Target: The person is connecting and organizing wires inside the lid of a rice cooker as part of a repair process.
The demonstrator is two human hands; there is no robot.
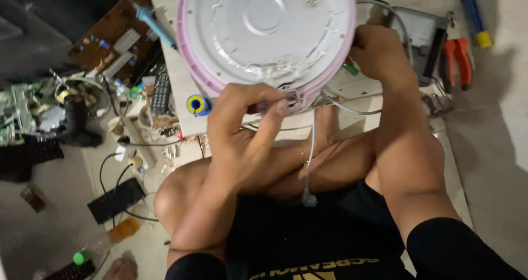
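Observation:
A round appliance with a pink rim and a white underside (264,27) lies upside down on a low board in front of my crossed legs. At its near rim my left hand (247,115) pinches a thin tool whose tip meets a small fitting on the rim. Against the appliance's right edge my right hand (379,51) is closed, beside a small green part; what it grips is hidden. A grey cable (311,153) hangs from the rim down over my legs.
A soldering iron with a blue handle (157,27), a brown circuit board (118,40), a remote control (160,90) and a blue-yellow spool (198,105) lie at the left. Orange-handled pliers (459,60) and a grey metal box (421,35) lie at the right. Boards and cables clutter the floor.

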